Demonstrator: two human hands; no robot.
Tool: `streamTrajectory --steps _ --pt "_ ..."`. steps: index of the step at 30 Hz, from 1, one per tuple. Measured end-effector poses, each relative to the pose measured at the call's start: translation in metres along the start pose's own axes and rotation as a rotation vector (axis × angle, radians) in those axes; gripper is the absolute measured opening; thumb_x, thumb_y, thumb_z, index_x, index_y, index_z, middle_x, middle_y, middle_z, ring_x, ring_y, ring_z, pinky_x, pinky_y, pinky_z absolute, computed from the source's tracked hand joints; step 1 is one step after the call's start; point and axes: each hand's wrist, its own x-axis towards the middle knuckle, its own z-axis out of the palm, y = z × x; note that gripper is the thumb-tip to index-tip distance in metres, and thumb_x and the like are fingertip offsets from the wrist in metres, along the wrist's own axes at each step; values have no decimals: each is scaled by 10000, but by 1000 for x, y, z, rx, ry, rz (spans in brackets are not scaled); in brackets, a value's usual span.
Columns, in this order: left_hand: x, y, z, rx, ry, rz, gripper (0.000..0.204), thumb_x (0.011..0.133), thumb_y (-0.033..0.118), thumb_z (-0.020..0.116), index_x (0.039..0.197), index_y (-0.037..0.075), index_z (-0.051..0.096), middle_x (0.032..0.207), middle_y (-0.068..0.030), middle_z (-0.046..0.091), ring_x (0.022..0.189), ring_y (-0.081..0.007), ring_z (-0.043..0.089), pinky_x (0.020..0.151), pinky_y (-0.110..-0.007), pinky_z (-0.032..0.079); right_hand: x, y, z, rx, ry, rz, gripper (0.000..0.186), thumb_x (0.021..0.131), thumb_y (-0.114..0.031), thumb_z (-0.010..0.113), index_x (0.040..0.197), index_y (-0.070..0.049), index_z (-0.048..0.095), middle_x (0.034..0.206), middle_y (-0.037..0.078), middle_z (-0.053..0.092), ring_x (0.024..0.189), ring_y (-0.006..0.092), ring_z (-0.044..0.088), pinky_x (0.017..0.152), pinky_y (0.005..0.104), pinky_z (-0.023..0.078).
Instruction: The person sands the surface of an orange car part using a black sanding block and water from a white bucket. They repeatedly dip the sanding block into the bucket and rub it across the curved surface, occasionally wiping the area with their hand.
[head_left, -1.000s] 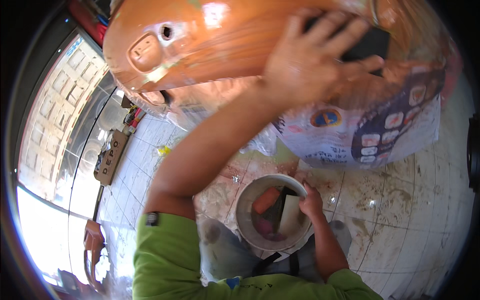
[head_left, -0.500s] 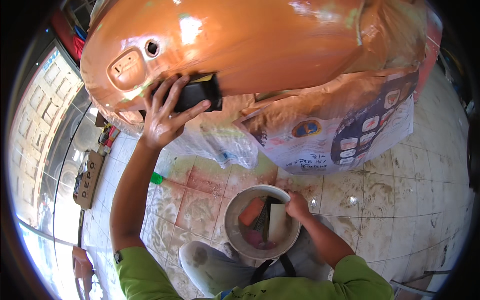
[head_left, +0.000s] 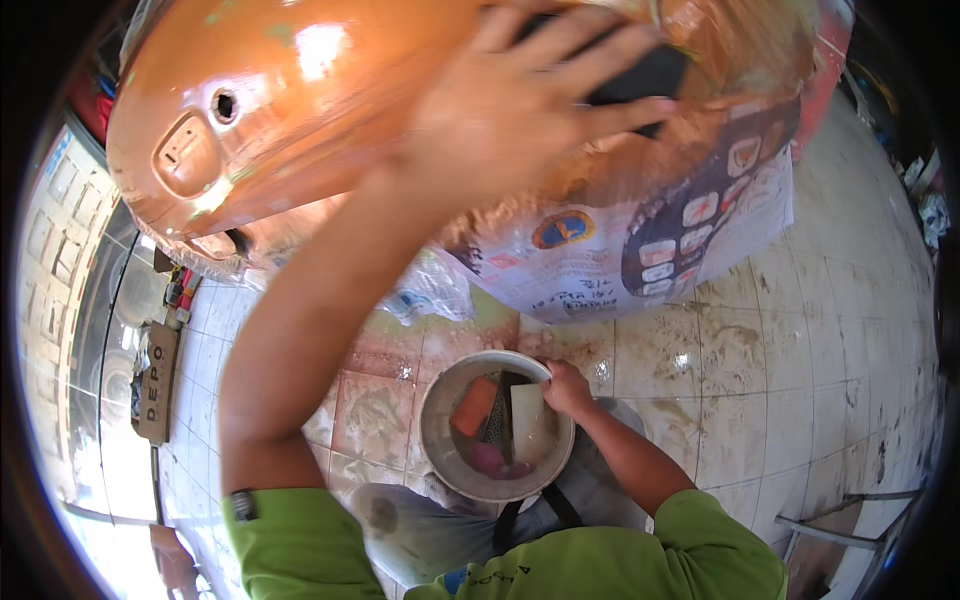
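Note:
My left hand (head_left: 495,125), smeared by motion, stretches over the right part of a glossy orange vehicle body panel (head_left: 270,120). Its fingers are spread around a black sanding block (head_left: 645,82), which presses against the panel near its lower edge. My right hand (head_left: 568,387) grips the right rim of a round grey bucket (head_left: 427,430) between my legs. In the bucket's cloudy water lie an orange block (head_left: 473,405), a white block (head_left: 528,420), a dark perforated strip (head_left: 497,420) and something pink (head_left: 485,458).
Below the panel hang printed paper sheeting (head_left: 590,275) and clear plastic film (head_left: 430,303). A cardboard box (head_left: 155,385) stands on the tiled floor (head_left: 740,340) at left. Near the right edge is a metal frame (head_left: 835,535). Reddish wet stains mark the tiles by the bucket.
My left hand has swept the sanding block rightward along the panel, from near the oval recess to the panel's right part. My right hand stays on the bucket rim. The view has shifted slightly.

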Motion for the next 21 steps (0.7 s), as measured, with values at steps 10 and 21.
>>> streamTrajectory --steps 10,21 --pt "-40 -24 -32 123 -178 1 671 793 246 791 1400 512 683 1594 -26 563 1357 -255 579 1106 -484 404 2 5 23 7 25 27 536 845 -73 639 1362 -206 691 1152 217 681 1113 418 668 952 502 561" --pt "-55 -78 -35 204 -9 -16 253 934 311 749 1164 391 819 1438 -140 670 1266 -345 632 1072 -466 424 10 9 15 43 47 26 347 836 -97 649 1174 -102 729 1127 223 669 1091 435 658 910 551 563"
